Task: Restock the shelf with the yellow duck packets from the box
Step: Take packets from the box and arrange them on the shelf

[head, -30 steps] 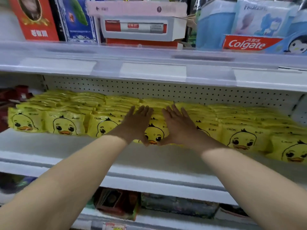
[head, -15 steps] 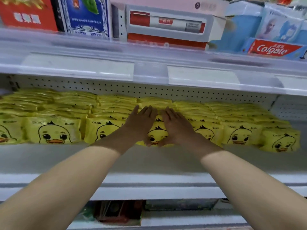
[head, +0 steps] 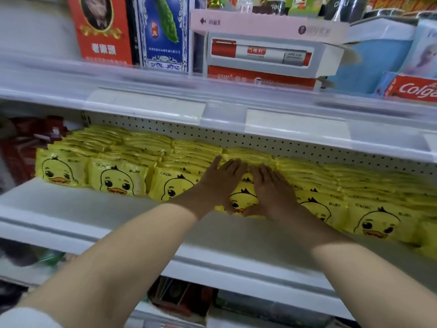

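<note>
Yellow duck packets (head: pixel 118 181) fill the back half of the white shelf (head: pixel 99 214), standing in rows that run from near its left end to past the right edge of the view, each front one showing a cartoon duck face. The rows lean back toward the perforated back panel (head: pixel 272 143). The front strip of the shelf is bare. At the far left end, dark red packets (head: pixel 26 143) sit just beside the yellow ones. The shelf above (head: pixel 151 107) carries a red box (head: pixel 101 29), a blue and white box (head: pixel 165 31), a white and red carton (head: pixel 264 55) and, at its right end, a toothpaste box (head: pixel 416 88).

Both bare forearms reach in from the lower edge to the middle of the row. The left hand (head: pixel 220 183) and the right hand (head: pixel 274 188) lie side by side on one packet (head: pixel 243 200), palms flat over its top, fingers (head: pixel 231 166) stretched out and only a little spread, pointing to the back panel. The thumbs come down its front face and nearly meet under the duck's beak, so the packet sits pressed between flat hands and thumbs rather than gripped in a closed fist. It stands in line with its neighbours, touching them on both sides.
</note>
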`<state>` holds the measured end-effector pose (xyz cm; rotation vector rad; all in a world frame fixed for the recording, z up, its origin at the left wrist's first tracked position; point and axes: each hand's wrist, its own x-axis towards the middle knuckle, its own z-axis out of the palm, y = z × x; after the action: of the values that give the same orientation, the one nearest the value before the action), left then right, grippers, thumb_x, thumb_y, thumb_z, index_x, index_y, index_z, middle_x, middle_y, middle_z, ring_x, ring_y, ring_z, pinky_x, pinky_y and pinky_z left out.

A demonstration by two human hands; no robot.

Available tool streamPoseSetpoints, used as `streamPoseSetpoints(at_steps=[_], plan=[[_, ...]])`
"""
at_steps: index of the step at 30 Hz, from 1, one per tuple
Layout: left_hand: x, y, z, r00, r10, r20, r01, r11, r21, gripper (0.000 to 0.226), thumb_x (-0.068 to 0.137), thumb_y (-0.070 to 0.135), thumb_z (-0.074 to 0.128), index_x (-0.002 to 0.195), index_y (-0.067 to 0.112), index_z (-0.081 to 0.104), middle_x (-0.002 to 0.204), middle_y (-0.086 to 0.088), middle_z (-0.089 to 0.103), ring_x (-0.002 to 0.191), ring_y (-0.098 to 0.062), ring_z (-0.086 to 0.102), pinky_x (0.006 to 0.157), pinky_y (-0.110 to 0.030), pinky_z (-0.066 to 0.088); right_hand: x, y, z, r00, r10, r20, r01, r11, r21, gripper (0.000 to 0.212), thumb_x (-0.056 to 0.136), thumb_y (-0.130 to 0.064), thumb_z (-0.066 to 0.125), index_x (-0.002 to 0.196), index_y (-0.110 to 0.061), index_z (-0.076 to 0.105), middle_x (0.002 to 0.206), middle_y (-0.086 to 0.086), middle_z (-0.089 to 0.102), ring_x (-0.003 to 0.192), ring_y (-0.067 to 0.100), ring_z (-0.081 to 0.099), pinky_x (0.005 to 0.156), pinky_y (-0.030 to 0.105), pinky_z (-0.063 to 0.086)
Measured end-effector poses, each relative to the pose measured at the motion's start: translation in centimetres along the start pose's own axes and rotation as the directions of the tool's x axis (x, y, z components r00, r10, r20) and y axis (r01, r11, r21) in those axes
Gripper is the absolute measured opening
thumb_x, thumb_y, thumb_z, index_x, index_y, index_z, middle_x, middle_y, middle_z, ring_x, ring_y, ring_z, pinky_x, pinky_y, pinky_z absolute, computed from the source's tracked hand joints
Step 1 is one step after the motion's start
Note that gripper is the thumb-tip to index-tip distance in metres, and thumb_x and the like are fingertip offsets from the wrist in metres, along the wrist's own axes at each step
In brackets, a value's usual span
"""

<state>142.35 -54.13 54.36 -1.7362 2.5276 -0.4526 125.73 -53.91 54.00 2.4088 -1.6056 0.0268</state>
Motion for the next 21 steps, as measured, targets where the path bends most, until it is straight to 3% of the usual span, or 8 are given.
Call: streamPoseSetpoints(at_steps=[5, 10, 12, 21], plan=[[-3.8, -4.7, -0.9, 0.999, -0.024, -0.033, 0.020, 0.992, -0.123, 0.144, 0.057, 0.060, 0.082, 0.153, 0.017, -0.015, 0.164, -0.002, -0.003, 0.150, -0.014, -0.006, 0.120, -0.049, -0.009, -0.8, -0.6, -1.4, 0.996, 0.050, 0.076, -0.054, 0.997, 0.062, 0.149, 0.056, -0.084, 0.069, 0.156, -0.012, -0.013, 0.165, 0.011, -0.011, 0.153, 0.026, -0.011, 0.123, 0.047, -0.004], [-6.8, -12.5, -0.6, 0.997, -0.076, 0.024, 0.079, 0.991, -0.108, 0.146, 0.054, 0.070, 0.077, 0.153, 0.018, -0.015, 0.164, -0.002, -0.002, 0.150, -0.014, -0.006, 0.120, -0.048, -0.010, -0.1, -4.6, -4.5, 0.999, -0.018, -0.051, 0.027, 0.984, 0.174, 0.145, 0.058, -0.088, 0.062, 0.157, -0.013, -0.013, 0.166, 0.006, -0.012, 0.152, 0.020, -0.015, 0.122, 0.047, -0.009], [-7.1, -13.7, 0.0, 0.997, -0.053, 0.064, 0.059, 0.993, -0.104, 0.148, 0.052, 0.071, 0.079, 0.154, 0.017, -0.014, 0.164, -0.004, 0.002, 0.150, -0.016, -0.004, 0.120, -0.048, -0.010, 0.6, -6.9, -4.5, 0.999, -0.036, -0.036, 0.042, 0.982, 0.185, 0.142, 0.060, -0.085, 0.064, 0.157, -0.013, -0.011, 0.166, 0.005, -0.010, 0.152, 0.020, -0.014, 0.122, 0.047, -0.009], [-6.0, -14.6, 2.0, 0.994, 0.020, 0.107, -0.018, 1.000, -0.026, 0.147, 0.055, 0.065, 0.081, 0.153, 0.011, -0.015, 0.163, -0.009, -0.003, 0.151, -0.023, -0.005, 0.120, -0.050, -0.005, 3.6, -11.9, -2.1, 0.998, 0.040, 0.044, -0.043, 0.997, 0.071, 0.143, 0.058, -0.079, 0.072, 0.158, -0.014, -0.007, 0.167, 0.006, -0.004, 0.153, 0.021, -0.011, 0.122, 0.049, -0.007]])
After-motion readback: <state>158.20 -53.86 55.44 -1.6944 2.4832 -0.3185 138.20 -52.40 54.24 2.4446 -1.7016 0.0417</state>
